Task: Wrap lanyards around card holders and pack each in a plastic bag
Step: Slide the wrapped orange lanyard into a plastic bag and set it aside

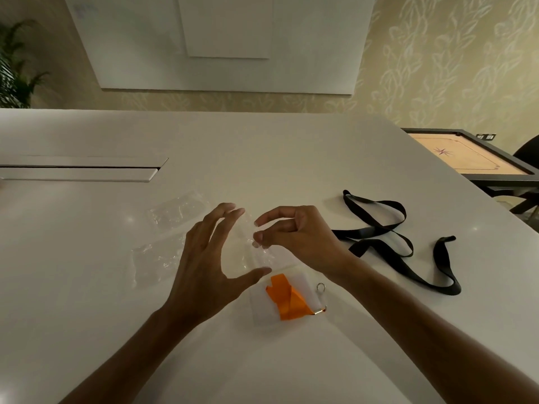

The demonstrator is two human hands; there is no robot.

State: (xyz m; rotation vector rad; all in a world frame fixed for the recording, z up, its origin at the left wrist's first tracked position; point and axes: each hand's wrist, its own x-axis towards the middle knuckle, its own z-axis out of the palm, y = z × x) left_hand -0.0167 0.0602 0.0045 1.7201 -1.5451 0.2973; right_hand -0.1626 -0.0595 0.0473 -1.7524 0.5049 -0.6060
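Item in hand: clear plastic bag (256,252), pinched near its far end by the right hand (294,231), thumb against curled fingertips.
Left hand (204,258): fingers spread and straight, thumb (256,274) out toward the bag's near end; whether it touches the film cannot be told.
Bag axis: runs roughly from the table's far edge toward the near edge, between the two hands; which end is the mouth cannot be told.
Item to pack: card holder (262,304) with orange lanyard (287,298) wound on it, flat on the table (87,287), just nearward of the bag and below the right wrist; metal clip (320,287) on its right side.
Nearer hand: left thumb lies closest to the holder; judged the likelier to pick it up while the right keeps the bag.
Spare bags (172,237): two, flat, left of the left hand.
Black lanyard (393,237): loose, unwrapped, toward the table's right edge.
Stage, judged: bag being opened; holder not yet inside.
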